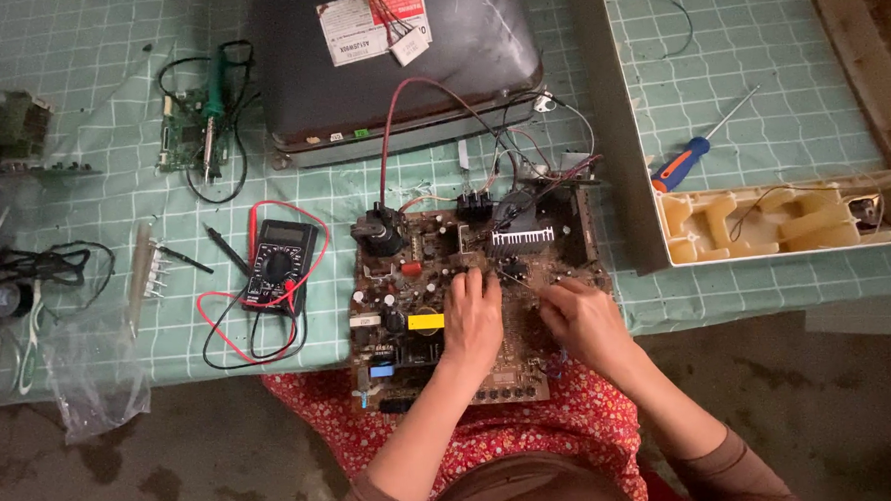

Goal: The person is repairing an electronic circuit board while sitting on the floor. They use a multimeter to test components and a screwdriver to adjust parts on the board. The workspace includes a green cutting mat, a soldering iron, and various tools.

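A brown circuit board (407, 282) with many components lies at the table's front edge, partly over my lap. My left hand (471, 314) rests on the middle of the board, fingers curled down onto its parts. Just to the right, my right hand (581, 317) also presses on the board, fingers bent toward the left hand. Whether either hand pinches a small part is hidden by the fingers. Red and black wires (392, 133) run from the board up to a dark picture tube (397, 62) lying behind it.
A black multimeter (278, 263) with red and black leads lies left of the board. A soldering iron (211, 110) rests on a small green board at the back left. An orange-and-blue screwdriver (684, 160) and a cream plastic casing (765, 222) sit at the right. A plastic bag (90, 366) hangs off the left edge.
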